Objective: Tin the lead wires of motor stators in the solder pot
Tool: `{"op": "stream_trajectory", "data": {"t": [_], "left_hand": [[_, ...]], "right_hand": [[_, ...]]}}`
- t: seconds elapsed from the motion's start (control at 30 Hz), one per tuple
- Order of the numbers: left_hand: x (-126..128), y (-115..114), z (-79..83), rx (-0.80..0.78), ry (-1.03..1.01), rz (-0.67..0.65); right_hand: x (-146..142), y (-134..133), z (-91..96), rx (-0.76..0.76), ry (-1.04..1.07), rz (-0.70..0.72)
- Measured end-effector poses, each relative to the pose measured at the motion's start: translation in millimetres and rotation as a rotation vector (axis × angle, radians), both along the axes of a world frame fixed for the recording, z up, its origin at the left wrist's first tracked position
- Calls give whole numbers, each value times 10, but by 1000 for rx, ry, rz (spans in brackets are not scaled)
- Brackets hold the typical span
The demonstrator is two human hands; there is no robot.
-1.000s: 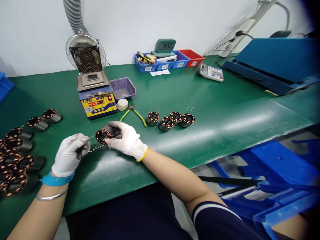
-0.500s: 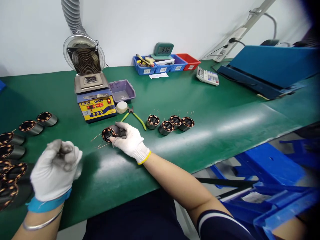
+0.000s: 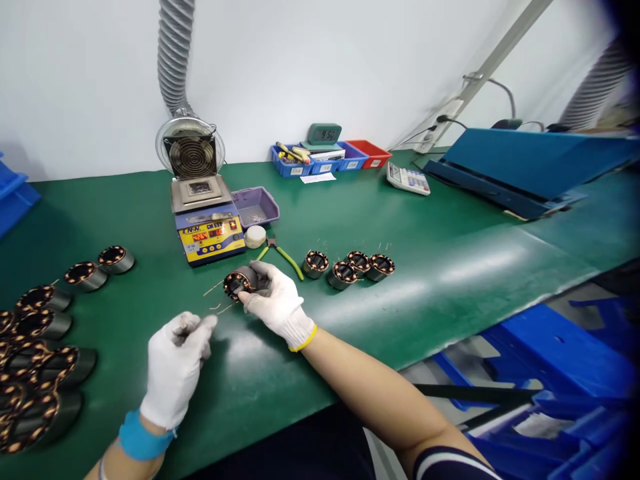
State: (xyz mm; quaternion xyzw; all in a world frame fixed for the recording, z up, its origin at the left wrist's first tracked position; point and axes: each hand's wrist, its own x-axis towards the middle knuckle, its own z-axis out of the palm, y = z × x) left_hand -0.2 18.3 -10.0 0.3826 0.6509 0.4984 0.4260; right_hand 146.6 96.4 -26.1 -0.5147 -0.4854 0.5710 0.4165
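In a white glove with a yellow cuff, my right hand grips a motor stator with its wound, open face turned left. Loose copper wire ends stick out from the stator toward the left. My left hand, gloved in white with a blue band at the wrist, is closed in a pinch on one of these ends, a thin copper wire. Green-handled cutting pliers lie behind my right hand. To the right stand several stators with wires pointing up.
Several more stators crowd the left side. A yellow and blue solder pot with a fan hood stands behind, beside a purple tray and a round white tub. Farther back are small bins, a clock and a calculator.
My left hand has moved right, from near the stators on the left to the wires of the held stator, and now pinches one. The view has shifted; my right hand keeps its grip.
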Motion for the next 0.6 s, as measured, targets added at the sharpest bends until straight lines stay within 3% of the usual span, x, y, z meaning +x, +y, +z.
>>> {"op": "stream_trajectory", "data": {"t": [0.07, 0.2, 0.37, 0.5, 0.6], "left_hand": [[-19, 39, -21, -15, -42, 41], [-12, 83, -74, -16, -30, -10], [27, -10, -2, 66, 47, 0], [59, -56, -21, 160, 139, 31], [91, -66, -147, 311, 397, -177]], "right_hand": [[-11, -31, 26, 28, -11, 18], [-45, -107, -6, 153, -132, 53], [1, -89, -58, 263, -255, 27], [36, 299, 185, 469, -378, -58], [-71, 865, 564, 713, -639, -100]]}}
